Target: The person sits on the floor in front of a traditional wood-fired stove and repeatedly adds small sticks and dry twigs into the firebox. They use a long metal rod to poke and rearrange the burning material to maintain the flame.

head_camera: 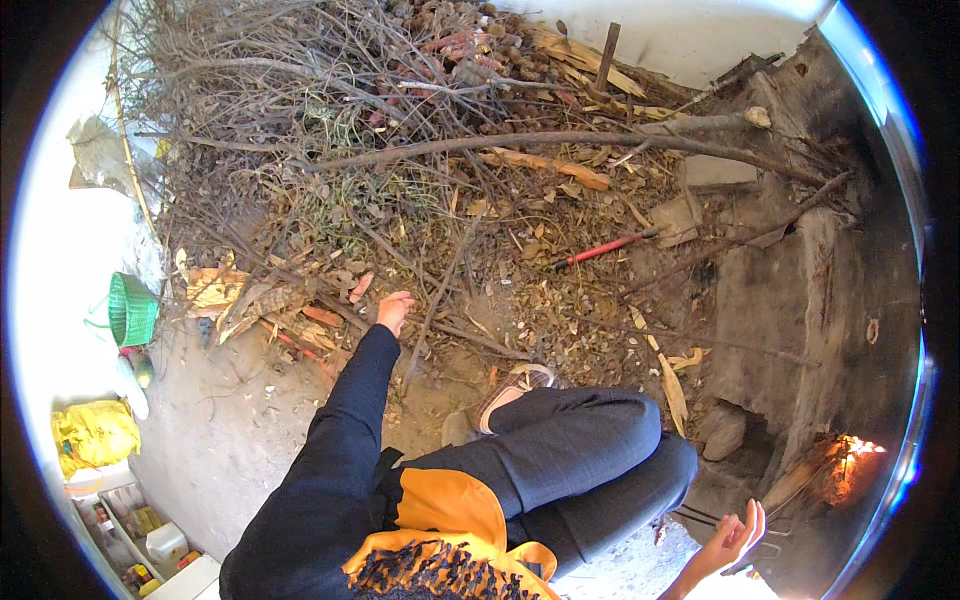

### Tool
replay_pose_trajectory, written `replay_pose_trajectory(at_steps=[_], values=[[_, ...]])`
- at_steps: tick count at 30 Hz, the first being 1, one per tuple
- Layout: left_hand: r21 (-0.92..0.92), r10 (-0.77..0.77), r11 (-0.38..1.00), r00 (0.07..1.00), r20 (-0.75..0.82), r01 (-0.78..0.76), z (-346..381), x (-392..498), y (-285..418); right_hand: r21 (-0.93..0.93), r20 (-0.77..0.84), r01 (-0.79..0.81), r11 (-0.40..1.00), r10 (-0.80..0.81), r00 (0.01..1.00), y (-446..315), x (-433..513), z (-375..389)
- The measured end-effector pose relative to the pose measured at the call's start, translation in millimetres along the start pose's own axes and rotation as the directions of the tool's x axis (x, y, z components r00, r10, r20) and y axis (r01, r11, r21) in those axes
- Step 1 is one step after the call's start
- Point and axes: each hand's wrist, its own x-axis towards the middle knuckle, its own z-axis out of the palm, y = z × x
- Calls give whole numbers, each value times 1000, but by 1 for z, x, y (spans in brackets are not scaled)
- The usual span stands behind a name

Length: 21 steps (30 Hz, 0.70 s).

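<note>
My left hand (394, 309) reaches out over the litter of twigs and wood chips, beside a thin stick (442, 300); its fingers are curled, and whether they hold a twig is unclear. At the lower right, my right hand (739, 532) is raised with its fingers apart and nothing in it. Thin metal rods (697, 516) lie just behind it. Near that hand a piece of firewood (795, 480) runs into a small fire (851, 457) burning in an opening of the earthen stove (765, 300).
A large heap of brushwood (300, 90) fills the far side, crossed by a long branch (525, 140). A red-handled tool (607, 249) lies on the leaf litter. Split wood (217, 289), a green woven basket (133, 309), a yellow plastic bag (96, 435) and a compartmented box (112, 517) are at left.
</note>
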Motion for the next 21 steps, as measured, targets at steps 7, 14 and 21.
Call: replay_pose_trajectory(at_steps=[7,14,21], values=[[905,100,409,991,84,-118,41,25,-4,5,29,-89,996,89,996,21,-24,-15],[888,348,287,903,253,-359,43,-11,-23,58,31,-158,986,156,987,13,-34,-14],[146,537,843,820,-195,-518,-42,13,-46,141,103,-142,980,128,986,1,-23,4]])
